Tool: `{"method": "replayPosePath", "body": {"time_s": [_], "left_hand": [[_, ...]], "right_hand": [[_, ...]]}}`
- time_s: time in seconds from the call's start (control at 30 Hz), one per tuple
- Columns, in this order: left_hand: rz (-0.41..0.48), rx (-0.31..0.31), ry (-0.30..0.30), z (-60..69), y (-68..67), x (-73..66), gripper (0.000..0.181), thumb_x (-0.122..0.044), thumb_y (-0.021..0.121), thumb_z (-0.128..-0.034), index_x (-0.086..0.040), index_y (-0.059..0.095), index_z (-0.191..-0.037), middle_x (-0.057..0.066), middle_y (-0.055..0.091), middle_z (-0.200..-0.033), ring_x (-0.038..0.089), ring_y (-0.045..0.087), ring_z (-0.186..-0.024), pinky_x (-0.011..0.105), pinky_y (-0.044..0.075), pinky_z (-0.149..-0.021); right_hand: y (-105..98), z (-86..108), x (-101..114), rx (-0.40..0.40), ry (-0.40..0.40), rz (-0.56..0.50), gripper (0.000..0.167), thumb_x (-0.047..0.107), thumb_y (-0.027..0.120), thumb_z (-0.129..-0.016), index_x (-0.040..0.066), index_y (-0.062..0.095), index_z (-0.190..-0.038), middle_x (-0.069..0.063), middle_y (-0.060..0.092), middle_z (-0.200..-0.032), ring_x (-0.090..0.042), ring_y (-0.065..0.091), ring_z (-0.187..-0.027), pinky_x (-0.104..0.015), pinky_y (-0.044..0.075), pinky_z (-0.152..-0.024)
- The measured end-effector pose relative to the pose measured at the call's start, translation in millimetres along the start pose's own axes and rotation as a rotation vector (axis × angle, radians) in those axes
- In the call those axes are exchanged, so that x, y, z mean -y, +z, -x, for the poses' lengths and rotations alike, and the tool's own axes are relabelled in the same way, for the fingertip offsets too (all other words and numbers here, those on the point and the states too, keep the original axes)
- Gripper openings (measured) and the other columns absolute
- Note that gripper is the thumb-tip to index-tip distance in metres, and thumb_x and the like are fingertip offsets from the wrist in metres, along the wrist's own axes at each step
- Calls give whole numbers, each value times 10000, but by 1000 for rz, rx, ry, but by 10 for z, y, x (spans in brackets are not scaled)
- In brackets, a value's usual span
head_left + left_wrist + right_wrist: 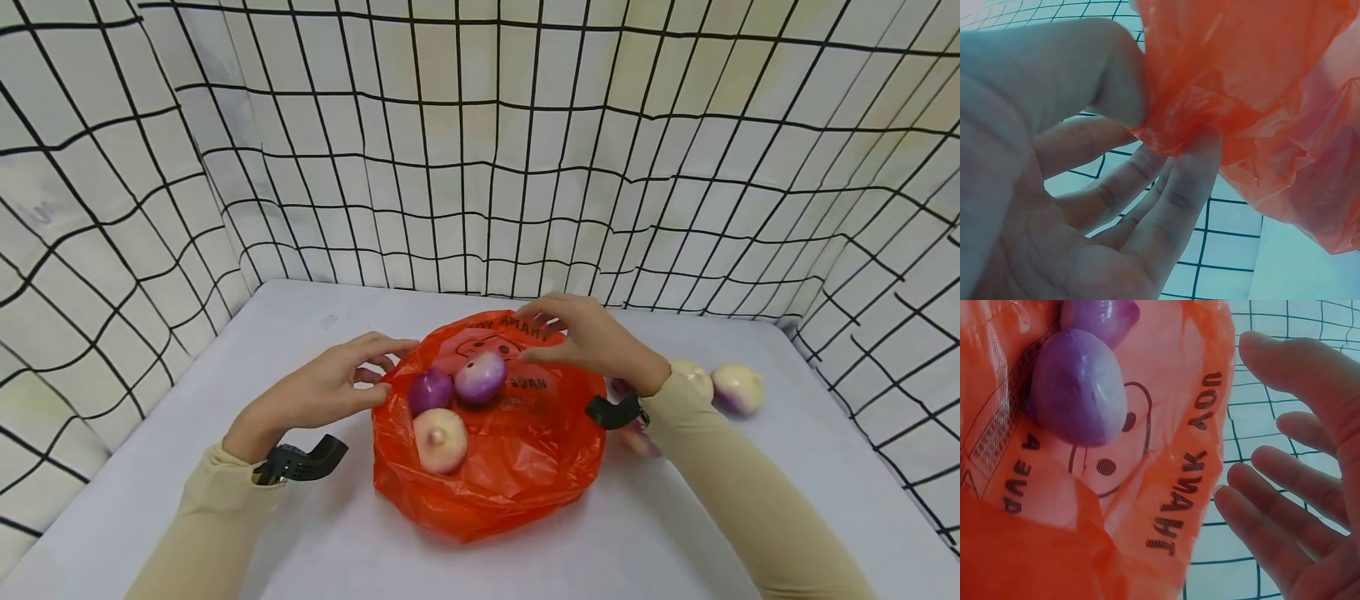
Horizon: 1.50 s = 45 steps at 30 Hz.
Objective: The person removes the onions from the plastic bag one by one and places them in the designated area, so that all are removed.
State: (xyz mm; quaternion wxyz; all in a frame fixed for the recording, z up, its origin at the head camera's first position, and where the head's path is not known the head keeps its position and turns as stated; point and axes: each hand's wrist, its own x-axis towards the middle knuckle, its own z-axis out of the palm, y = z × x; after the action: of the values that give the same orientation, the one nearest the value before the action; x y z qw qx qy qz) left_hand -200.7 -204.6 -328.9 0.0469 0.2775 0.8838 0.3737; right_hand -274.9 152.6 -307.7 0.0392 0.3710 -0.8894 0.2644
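Note:
An orange-red plastic bag (517, 467) with black print lies spread open on the white table. Inside it are a dark purple onion (431, 392), a purple-and-white onion (481, 377) and a pale onion (439, 441). At the bag's left edge, my left hand (330, 383) pinches the plastic between thumb and fingers, as the left wrist view shows up close. My right hand (581, 333) hovers by the far right rim, thumb and fingers spread apart and holding nothing. In the right wrist view a gap separates that hand from the printed plastic.
To the right, partly behind my right forearm, lie a pale onion (692, 379), a white-and-purple onion (738, 389) and some purplish onions (637, 437). White walls with a black grid net (480, 183) enclose the table's back and sides.

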Motion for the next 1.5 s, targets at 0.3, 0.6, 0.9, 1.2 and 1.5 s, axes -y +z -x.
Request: {"method": "replayPosePath", "body": {"time_s": [0.3,0.6,0.9,1.2,1.5], "left_hand": [[10,-2,7,-13,23,1,564,-35,604,-944,-119,539,-1498,106,606,-1416,246,635,-1168,486,586,-1018],[-7,3,-5,-23,25,-26,554,-40,597,-935,-135,567,-1480,74,621,-1375,242,639,-1176,494,582,-1027],[2,1,10,0,17,-33,535,-41,591,-939,-97,572,-1471,109,620,-1376,257,635,-1179,503,583,-1021],[-1,0,-4,0,20,-20,548,-33,586,-931,-120,575,-1472,84,627,-1361,243,637,-1173,488,584,-1024],[-6,4,-18,-7,28,-2,555,-39,582,-930,-128,569,-1478,72,629,-1365,245,636,-1180,486,587,-1022]], "right_hand": [[171,-100,-53,27,2,13,552,334,880,-818,113,699,-1290,-44,721,-1267,-197,664,-1110,-404,590,-985],[256,-117,-104,49,53,7,559,353,871,-827,133,690,-1308,-20,705,-1302,-199,649,-1162,-425,577,-1029],[344,-138,-155,77,59,2,572,341,863,-836,153,676,-1343,-19,694,-1335,-217,636,-1231,-454,552,-1081],[433,-188,-144,105,27,-28,572,275,856,-848,140,660,-1368,-39,690,-1356,-228,654,-1233,-448,566,-1068],[542,-220,-132,128,0,-52,579,272,855,-851,160,652,-1381,-33,668,-1376,-218,663,-1186,-411,600,-1012]]}}
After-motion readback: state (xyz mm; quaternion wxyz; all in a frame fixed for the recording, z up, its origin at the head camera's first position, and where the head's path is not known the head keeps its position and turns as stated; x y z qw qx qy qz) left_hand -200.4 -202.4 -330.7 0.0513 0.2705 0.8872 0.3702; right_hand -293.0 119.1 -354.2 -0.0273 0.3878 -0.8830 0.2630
